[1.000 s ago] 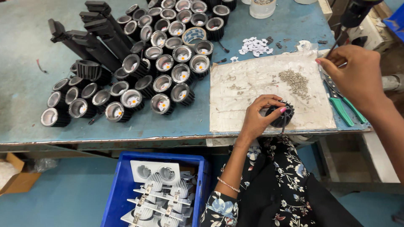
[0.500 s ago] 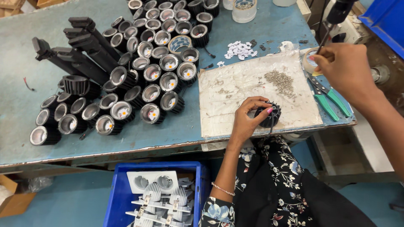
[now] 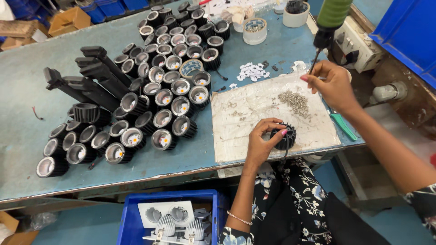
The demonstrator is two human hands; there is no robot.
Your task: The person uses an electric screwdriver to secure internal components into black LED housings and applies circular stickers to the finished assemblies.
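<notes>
My left hand [image 3: 262,141] grips a black finned round lamp housing [image 3: 284,137] at the near edge of a worn white mat [image 3: 254,115]. My right hand [image 3: 333,85] hovers over the mat's far right corner, fingers pinched at the thin bit of a hanging green-handled screwdriver [image 3: 330,20]. A small heap of silver screws [image 3: 294,100] lies on the mat just left of that hand. Whether the fingers hold a screw is hidden.
Many black lamp housings with reflectors [image 3: 159,97] crowd the blue-green table's [image 3: 27,136] left and middle, beside black track adapters [image 3: 86,77]. White small parts [image 3: 252,70], a tape roll [image 3: 254,29], green pliers [image 3: 343,124] lie around. A blue bin [image 3: 131,218] with white fixtures stands below.
My right hand has lifted from the mat's edge to the screwdriver bit. My left hand stays on the housing. The camera view has shifted and tilted toward the table's far side.
</notes>
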